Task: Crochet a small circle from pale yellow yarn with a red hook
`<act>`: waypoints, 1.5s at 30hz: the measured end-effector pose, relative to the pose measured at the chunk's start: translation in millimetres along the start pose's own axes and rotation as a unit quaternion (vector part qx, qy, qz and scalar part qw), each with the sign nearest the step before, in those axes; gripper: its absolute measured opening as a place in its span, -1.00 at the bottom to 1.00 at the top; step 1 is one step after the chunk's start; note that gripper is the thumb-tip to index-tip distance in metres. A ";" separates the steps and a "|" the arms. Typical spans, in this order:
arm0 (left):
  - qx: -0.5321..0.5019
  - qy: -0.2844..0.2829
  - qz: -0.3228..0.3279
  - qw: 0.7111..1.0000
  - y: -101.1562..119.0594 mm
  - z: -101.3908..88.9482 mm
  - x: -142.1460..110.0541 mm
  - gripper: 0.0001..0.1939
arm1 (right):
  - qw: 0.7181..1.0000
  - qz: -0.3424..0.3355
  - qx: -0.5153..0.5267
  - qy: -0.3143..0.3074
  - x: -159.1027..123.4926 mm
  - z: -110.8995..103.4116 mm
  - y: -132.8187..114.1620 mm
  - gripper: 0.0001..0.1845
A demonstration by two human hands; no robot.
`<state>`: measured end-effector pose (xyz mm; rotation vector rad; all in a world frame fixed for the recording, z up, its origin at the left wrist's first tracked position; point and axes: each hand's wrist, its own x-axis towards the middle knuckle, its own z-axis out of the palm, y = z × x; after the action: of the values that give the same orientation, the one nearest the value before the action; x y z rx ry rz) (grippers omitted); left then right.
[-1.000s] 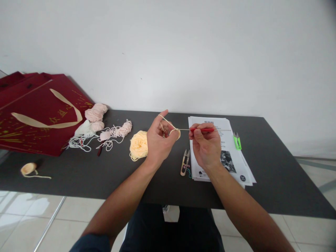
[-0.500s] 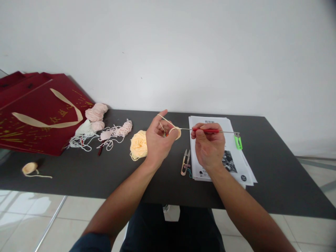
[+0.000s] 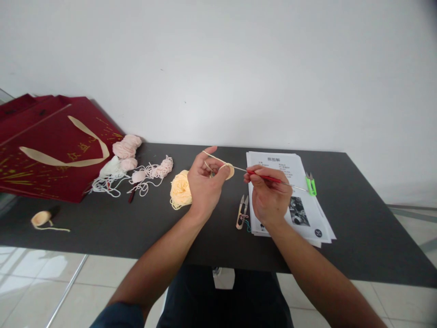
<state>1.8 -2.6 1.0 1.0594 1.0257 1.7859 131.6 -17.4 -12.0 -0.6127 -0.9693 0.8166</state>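
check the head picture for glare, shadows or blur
Head view: bright glare on the floor tiles at lower left; a dark shadow beside the small cream cup-shaped piece; top right corner darkened; small print on the papers too soft to read; no strong motion blur on the red-handled hook.

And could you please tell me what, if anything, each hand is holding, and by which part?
The right hand holds a thin metal tool by its red grip; the left hand pinches a small cream yarn piece by its left edge.
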 end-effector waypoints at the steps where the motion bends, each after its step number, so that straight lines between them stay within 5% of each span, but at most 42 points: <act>1: 0.002 0.012 0.002 1.000 -1.0 0.2 -0.3 -0.50 | 1.000 -0.015 -0.016 -0.001 -2.3 0.3 0.5 -0.75; 10: 0.068 0.067 0.003 0.995 -3.2 -0.2 -1.2 -0.51 | 0.976 -0.095 -0.187 -0.066 -13.5 -3.2 -4.4 -0.74; 23: 0.177 0.086 0.080 0.977 6.7 0.8 -4.4 -0.63 | 0.989 -0.046 -0.135 -0.046 -11.7 -0.6 -2.7 -0.74; 28: 0.144 0.075 0.050 0.985 3.0 -0.5 -2.5 -0.58 | 0.986 -0.055 -0.147 -0.053 -13.2 -3.3 0.1 -0.78; 33: 0.061 0.061 0.000 0.996 -4.9 -0.5 0.8 -0.52 | 0.997 0.019 -0.074 0.001 -8.6 -0.7 5.3 -0.80; 39: 0.084 0.062 0.010 0.994 -3.3 -0.9 0.0 -0.52 | 0.992 0.114 -0.023 0.053 -2.4 5.0 7.7 -0.88; 45: 0.151 0.062 0.055 0.985 1.6 -1.3 -3.0 -0.61 | 0.995 0.012 -0.096 -0.007 -5.9 2.2 -4.0 -0.83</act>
<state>1.2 -6.1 1.2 1.2190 1.3708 1.8423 129.0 -24.3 -10.7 -0.7849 -1.0629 0.7551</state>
